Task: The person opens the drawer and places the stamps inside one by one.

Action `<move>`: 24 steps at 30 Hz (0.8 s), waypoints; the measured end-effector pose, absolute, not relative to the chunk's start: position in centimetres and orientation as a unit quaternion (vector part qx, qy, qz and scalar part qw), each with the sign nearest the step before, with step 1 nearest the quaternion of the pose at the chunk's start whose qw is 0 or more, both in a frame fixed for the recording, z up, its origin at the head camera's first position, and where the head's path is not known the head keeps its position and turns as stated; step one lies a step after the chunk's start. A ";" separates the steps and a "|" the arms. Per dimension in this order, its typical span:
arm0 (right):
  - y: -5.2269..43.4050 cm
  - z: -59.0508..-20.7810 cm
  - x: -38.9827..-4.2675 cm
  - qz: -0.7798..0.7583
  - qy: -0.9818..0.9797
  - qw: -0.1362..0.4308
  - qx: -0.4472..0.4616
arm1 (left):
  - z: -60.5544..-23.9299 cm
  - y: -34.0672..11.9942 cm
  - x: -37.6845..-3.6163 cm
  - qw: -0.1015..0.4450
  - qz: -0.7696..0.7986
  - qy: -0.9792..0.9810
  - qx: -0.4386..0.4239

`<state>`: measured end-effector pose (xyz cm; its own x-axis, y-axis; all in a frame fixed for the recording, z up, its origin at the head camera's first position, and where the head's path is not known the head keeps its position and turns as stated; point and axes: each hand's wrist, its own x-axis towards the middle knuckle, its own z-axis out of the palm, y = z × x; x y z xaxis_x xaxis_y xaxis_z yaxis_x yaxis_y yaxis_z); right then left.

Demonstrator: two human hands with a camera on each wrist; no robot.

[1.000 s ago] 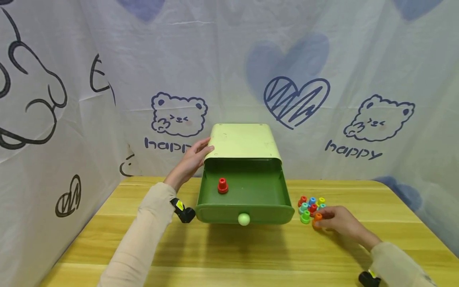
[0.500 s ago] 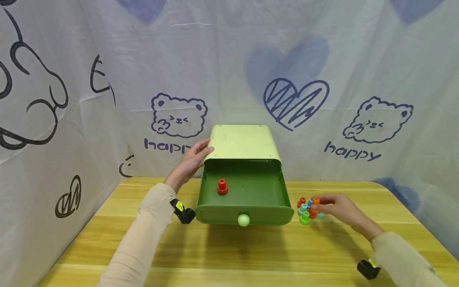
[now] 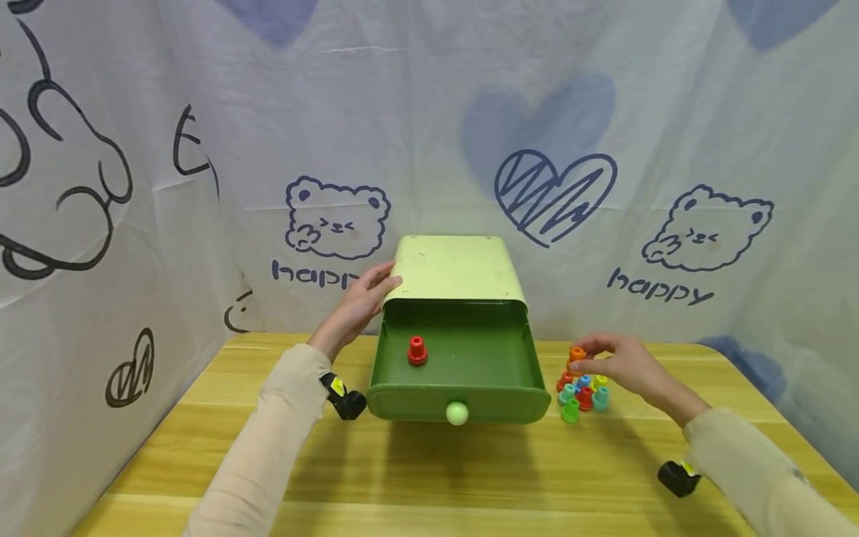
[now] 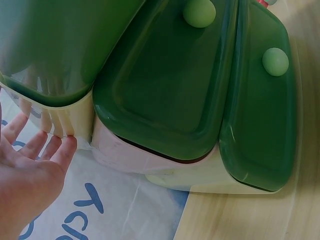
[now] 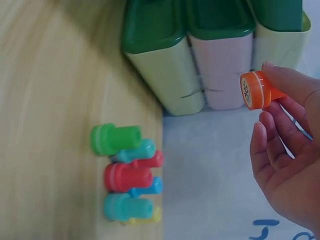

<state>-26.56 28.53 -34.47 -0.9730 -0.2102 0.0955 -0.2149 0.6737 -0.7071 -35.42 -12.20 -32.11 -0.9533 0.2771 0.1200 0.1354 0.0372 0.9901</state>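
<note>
Pinched between the thumb and fingers of my right hand (image 5: pixel 287 135) is an orange toy stamp (image 5: pixel 257 90), its patterned face showing in the right wrist view. In the head view it is up over the back of a cluster of stamps. My left hand (image 3: pixel 359 304) rests against the left side of the drawer cabinet (image 3: pixel 456 265), fingertips on its side wall in the left wrist view. The cabinet's top green drawer (image 3: pixel 483 350) is pulled out, and a red stamp (image 3: pixel 417 350) stands upright inside, left of its middle.
Right of the drawer, several stamps stand close together on the wooden table (image 3: pixel 456 492), among them a green stamp (image 3: pixel 570 410) and a teal stamp (image 3: pixel 601 398). Two lower drawers with round knobs (image 4: pixel 275 61) are closed. A printed curtain (image 3: pixel 429 149) hangs behind.
The right hand has lifted the orange stamp from the cluster's front, taking it up and back, slightly left. The left hand has stayed at the cabinet's side.
</note>
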 end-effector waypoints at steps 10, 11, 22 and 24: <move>27.4 -31.7 -26.9 0.390 -0.913 -0.006 0.118 | -32.2 -12.2 -35.4 0.046 0.676 0.721 0.144; 27.3 -31.4 -26.9 0.392 -0.912 -0.006 0.121 | -32.2 -12.2 -35.4 0.046 0.676 0.721 0.144; 26.0 -29.0 -27.2 0.384 -0.912 0.011 0.147 | -32.3 -12.2 -35.5 0.053 0.676 0.720 0.145; 25.8 -28.5 -27.2 0.382 -0.912 0.014 0.150 | -32.3 -12.2 -35.6 0.052 0.676 0.721 0.144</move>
